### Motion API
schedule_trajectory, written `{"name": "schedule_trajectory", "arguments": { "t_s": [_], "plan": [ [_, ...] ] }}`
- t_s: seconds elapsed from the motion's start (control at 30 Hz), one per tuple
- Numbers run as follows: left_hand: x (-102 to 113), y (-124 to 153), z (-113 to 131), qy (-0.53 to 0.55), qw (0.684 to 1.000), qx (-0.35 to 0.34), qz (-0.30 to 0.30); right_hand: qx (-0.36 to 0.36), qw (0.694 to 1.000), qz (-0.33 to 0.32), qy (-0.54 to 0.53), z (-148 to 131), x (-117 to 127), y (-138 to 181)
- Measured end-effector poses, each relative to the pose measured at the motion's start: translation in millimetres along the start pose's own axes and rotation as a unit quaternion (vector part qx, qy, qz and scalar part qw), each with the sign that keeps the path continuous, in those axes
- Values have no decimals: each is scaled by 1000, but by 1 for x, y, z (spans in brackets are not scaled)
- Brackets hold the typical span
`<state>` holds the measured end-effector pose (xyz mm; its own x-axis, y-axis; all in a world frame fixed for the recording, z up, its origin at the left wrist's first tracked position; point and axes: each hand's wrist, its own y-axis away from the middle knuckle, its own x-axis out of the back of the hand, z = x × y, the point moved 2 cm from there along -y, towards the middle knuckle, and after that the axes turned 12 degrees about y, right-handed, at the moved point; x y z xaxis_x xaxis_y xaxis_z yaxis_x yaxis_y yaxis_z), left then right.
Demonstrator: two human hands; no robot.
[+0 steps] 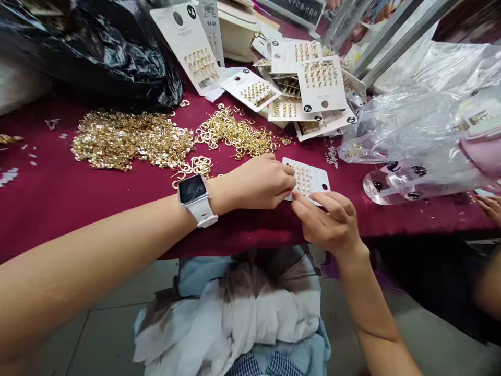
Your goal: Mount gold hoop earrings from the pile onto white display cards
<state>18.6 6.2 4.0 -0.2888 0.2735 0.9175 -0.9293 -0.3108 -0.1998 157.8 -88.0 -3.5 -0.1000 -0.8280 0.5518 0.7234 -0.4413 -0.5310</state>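
A white earring card [319,180] with rows of small gold studs lies on the maroon cloth near the table's front edge. My left hand [260,180], with a white-strapped watch [193,190] on its wrist, curls closed over the card's left side. What its fingertips pinch, if anything, is hidden. From the lower right, my right hand [331,216] has thumb and fingers drawn together at the card's lower edge, gripping it there. The two hands' fingertips almost meet. Just behind my left hand is a pile of gold hook-shaped pieces [235,130].
A heap of small gold pieces [129,138] spreads to the left, before a black plastic bag [117,57]. Filled earring cards [323,83] are stacked at the back. Clear plastic packaging [415,130] covers the right side. Another person's hand [489,206] shows at far right.
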Motion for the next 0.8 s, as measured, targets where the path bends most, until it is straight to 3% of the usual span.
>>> {"name": "schedule_trajectory", "arguments": {
  "t_s": [0.63, 0.7, 0.8],
  "plan": [
    [-1, -1, -2, -3, 999, -20, 33, -4, 998, 0, -55, 2, -1, 6],
    [-1, -1, -2, -2, 999, -19, 33, -46, 995, 12, -92, 4, -1, 9],
    [-3, -1, -3, 1, 999, -20, 36, -172, 969, 17, -177, 10, -2, 13]
  ]
}}
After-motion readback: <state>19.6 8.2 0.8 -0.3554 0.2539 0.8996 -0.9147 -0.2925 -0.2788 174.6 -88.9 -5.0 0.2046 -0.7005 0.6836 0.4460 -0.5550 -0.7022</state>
